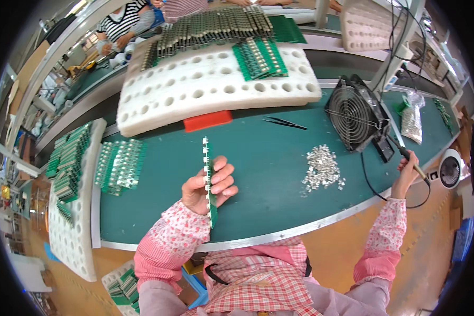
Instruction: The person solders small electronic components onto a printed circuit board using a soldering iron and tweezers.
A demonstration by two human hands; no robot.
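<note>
A narrow green circuit board [212, 208] with a row of small white connectors stands on edge in my left hand [216, 187]. The fingers and thumb pinch it above the near part of the green bench mat [263, 184]. At the far right, my right hand [404, 178] is closed around a soldering iron [404, 151]. Its front end points toward a small black stand [383, 149] beside the fan, and a black cable loops back from its rear. Between my hands lies a loose pile of small silvery-white parts [322, 167].
A black fan [353, 113] stands at the right, with tweezers [285, 123] left of it. White foam [168, 113] bears stacked boards at the back, above a red piece [208, 120]. More boards [120, 164] lie left. A bag of parts [412, 118] sits far right. People work beyond.
</note>
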